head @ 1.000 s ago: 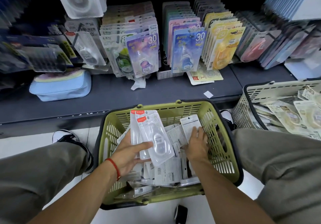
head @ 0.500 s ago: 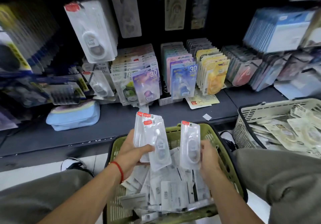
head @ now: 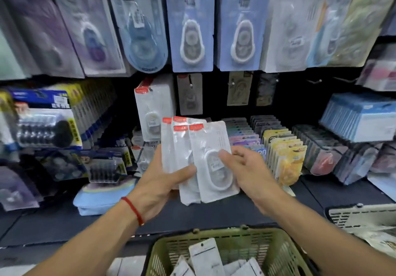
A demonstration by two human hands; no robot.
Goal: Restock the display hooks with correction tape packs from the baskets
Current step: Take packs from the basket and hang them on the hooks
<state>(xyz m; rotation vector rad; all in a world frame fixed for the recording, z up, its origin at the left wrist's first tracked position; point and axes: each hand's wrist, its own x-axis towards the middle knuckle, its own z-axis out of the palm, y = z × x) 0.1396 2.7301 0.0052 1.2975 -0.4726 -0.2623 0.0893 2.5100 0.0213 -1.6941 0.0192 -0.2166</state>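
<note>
Your left hand (head: 158, 181) has the grip that matters: its thumb is curled over the front of a fanned stack of packs (head: 192, 160), fingers behind, so the stack is pinched upright with the red tabs at 12 o'clock. Your right hand (head: 246, 168) has its thumb on the blister of the front pack (head: 214, 162), fingers loosely curled behind at 3 o'clock; it looks to be pinching that one pack, ready to peel it off. Keep the left thumb firm so only the front pack slides free, and draw it toward 3 o'clock rather than up, or the fan may spill. The matching packs hang on a hook (head: 150, 88) at 11 o'clock from the stack, just behind and above it; whether the hole in each tab is clear I cannot tell, so feel for it before you push. Square the tab to the hook's tip, then slide it straight back. Bare hooks show at 1 o'clock, well apart. The green basket (head: 171, 245) with the remaining packs sits at 6 o'clock below your arms, and a second basket (head: 362, 213) at 4 o'clock.
</note>
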